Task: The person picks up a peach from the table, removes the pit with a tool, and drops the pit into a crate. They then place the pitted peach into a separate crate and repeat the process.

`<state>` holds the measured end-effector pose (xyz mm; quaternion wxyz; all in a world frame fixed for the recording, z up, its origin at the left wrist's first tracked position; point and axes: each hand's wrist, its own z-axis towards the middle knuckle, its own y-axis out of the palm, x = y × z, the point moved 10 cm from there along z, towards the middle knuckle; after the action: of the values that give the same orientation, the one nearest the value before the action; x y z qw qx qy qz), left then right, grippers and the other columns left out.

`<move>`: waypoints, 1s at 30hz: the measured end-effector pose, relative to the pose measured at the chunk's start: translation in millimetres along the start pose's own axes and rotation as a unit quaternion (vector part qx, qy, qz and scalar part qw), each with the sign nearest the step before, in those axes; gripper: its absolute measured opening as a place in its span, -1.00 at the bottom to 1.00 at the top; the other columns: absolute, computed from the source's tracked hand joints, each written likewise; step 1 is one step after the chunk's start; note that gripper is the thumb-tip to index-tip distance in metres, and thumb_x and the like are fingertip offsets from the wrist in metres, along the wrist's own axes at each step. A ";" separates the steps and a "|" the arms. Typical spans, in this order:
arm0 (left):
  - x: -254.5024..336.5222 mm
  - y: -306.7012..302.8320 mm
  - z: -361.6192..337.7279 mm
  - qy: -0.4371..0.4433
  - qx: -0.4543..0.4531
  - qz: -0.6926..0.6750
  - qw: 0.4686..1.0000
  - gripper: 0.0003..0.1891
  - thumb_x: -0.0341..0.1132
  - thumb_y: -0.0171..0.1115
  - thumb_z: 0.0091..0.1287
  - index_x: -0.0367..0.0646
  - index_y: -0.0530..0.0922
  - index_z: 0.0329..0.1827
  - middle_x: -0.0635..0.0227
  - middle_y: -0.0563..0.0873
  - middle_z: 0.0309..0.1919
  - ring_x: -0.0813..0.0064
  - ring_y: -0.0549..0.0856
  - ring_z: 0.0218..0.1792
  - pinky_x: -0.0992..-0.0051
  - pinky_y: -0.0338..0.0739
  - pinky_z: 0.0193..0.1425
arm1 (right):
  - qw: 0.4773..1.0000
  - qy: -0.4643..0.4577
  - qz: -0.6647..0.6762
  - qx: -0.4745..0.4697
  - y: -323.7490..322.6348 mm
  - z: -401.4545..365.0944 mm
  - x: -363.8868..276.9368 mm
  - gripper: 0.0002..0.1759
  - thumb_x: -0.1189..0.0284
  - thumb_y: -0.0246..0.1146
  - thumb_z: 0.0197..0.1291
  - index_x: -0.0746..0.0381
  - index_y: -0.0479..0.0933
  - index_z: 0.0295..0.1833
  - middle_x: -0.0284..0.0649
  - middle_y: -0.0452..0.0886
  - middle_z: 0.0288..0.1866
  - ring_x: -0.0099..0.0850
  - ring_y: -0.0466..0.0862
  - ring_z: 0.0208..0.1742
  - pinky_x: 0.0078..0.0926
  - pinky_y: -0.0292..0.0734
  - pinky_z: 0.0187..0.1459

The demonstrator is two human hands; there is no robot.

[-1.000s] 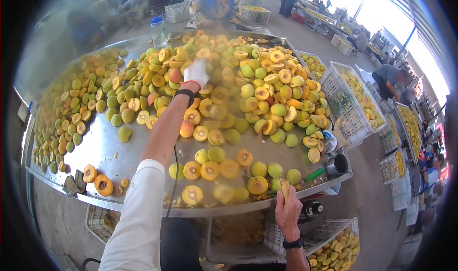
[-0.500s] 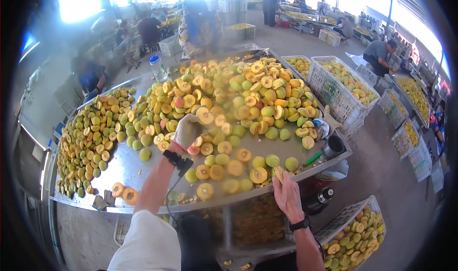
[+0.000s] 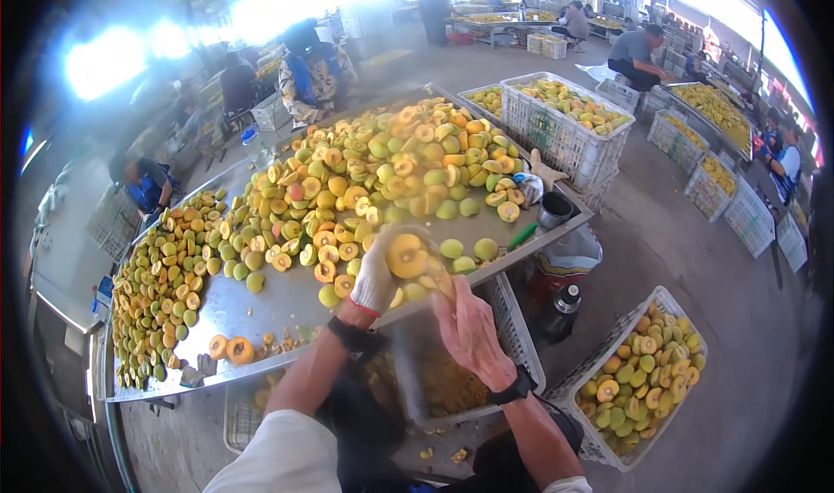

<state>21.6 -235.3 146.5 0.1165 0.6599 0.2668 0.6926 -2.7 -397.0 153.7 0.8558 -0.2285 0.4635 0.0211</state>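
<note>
My left hand (image 3: pixel 379 277), in a white glove, is closed around a peach half (image 3: pixel 407 256) whose cut face with its brown centre is turned outward. My bare right hand (image 3: pixel 471 330) meets it at the table's front edge, its fingers closed on a small pale-handled tool (image 3: pixel 444 285); the working end is blurred against the fruit. Under and beside the left hand lie more yellow-green peach halves (image 3: pixel 326 271). A large heap of halved peaches (image 3: pixel 339 167) covers the back of the metal table (image 3: pixel 261 306).
A green-handled tool (image 3: pixel 522 236) and a dark metal cup (image 3: pixel 556 208) sit at the table's right corner. Crates of peaches stand behind it (image 3: pixel 565 141) and on the floor at right (image 3: pixel 569 397). A black flask (image 3: pixel 560 311) stands below. Other people work farther off.
My left hand has come back from the heap toward the front edge with a peach half. My right hand has moved left and up to meet it. The view has shifted to the right.
</note>
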 end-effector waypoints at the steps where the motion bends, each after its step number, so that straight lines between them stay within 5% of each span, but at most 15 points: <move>1: 6.9 9.6 -9.8 0.047 -0.005 0.076 0.996 -0.47 0.02 -0.11 0.69 -0.34 0.62 0.07 0.14 0.77 -0.10 0.31 0.77 -0.07 0.35 0.71 0.05 | 1.000 0.008 -0.007 -0.003 -2.2 -4.6 0.2 -0.78 0.40 0.15 0.54 0.35 0.38 0.05 0.24 0.61 -0.32 0.27 0.64 -0.20 0.05 0.51 -0.22; 3: 16.1 28.2 -27.6 0.122 -0.025 0.170 0.978 -0.46 0.01 -0.12 0.68 -0.34 0.64 0.06 0.13 0.77 -0.10 0.29 0.77 -0.05 0.34 0.70 0.10 | 1.000 0.027 -0.008 -0.009 -9.5 -13.3 -2.7 -0.78 0.39 0.14 0.55 0.35 0.38 0.05 0.24 0.61 -0.32 0.28 0.64 -0.21 0.05 0.50 -0.23; 14: -24.3 34.4 -32.1 0.080 -0.064 0.074 0.992 -0.46 0.03 -0.08 0.65 -0.32 0.66 0.04 0.13 0.78 -0.08 0.36 0.75 -0.04 0.38 0.68 0.06 | 0.997 0.043 -0.058 -0.029 -20.9 -25.1 -5.4 -0.73 0.36 0.18 0.55 0.36 0.41 0.10 0.30 0.63 -0.30 0.31 0.66 -0.17 0.08 0.52 -0.26; 20: -16.1 32.2 -40.5 0.076 0.053 0.092 0.991 -0.46 0.00 -0.11 0.66 -0.31 0.69 -0.10 0.23 0.79 -0.24 0.43 0.74 -0.19 0.46 0.65 -0.08 | 0.999 0.039 -0.010 -0.018 -0.3 -24.1 2.3 -0.72 0.32 0.21 0.54 0.35 0.44 0.05 0.25 0.64 -0.34 0.31 0.66 -0.21 0.11 0.55 -0.30; 23: -9.8 36.0 -41.7 0.201 0.028 0.171 0.964 -0.46 -0.04 -0.15 0.66 -0.30 0.68 -0.18 0.27 0.77 -0.33 0.47 0.71 -0.28 0.48 0.61 -0.16 | 0.994 0.093 -0.036 -0.044 7.3 -32.7 12.1 -0.70 0.29 0.21 0.54 0.37 0.45 0.02 0.26 0.65 -0.31 0.29 0.68 -0.22 0.11 0.56 -0.34; 25: -9.4 38.1 -50.3 0.191 0.055 0.154 0.968 -0.45 -0.04 -0.17 0.67 -0.30 0.67 -0.21 0.26 0.77 -0.33 0.48 0.70 -0.30 0.48 0.59 -0.18 | 0.993 0.098 -0.042 -0.048 8.9 -37.2 8.9 -0.69 0.29 0.21 0.54 0.37 0.46 0.02 0.26 0.65 -0.31 0.25 0.70 -0.25 0.08 0.56 -0.38; 27: -11.3 31.3 -49.5 0.203 0.065 0.149 0.965 -0.45 -0.04 -0.15 0.68 -0.31 0.66 -0.23 0.23 0.77 -0.34 0.47 0.70 -0.31 0.48 0.59 -0.18 | 0.995 -0.001 -0.095 -0.036 14.8 -40.0 -1.6 -0.70 0.31 0.22 0.53 0.37 0.47 0.03 0.22 0.62 -0.40 0.22 0.69 -0.33 0.05 0.55 -0.40; 30: -14.8 26.0 -51.2 0.195 0.079 0.106 0.972 -0.49 -0.06 -0.10 0.66 -0.32 0.64 -0.24 0.20 0.74 -0.37 0.45 0.68 -0.34 0.48 0.57 -0.19 | 1.000 0.004 -0.018 -0.007 15.1 -42.2 -1.3 -0.72 0.34 0.22 0.53 0.39 0.46 0.05 0.15 0.54 -0.55 0.19 0.64 -0.44 0.04 0.52 -0.40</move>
<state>-21.9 -275.5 148.2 -0.0644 0.5434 0.2668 0.7933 -40.2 -400.6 129.4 0.8527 -0.2433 0.4623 0.0082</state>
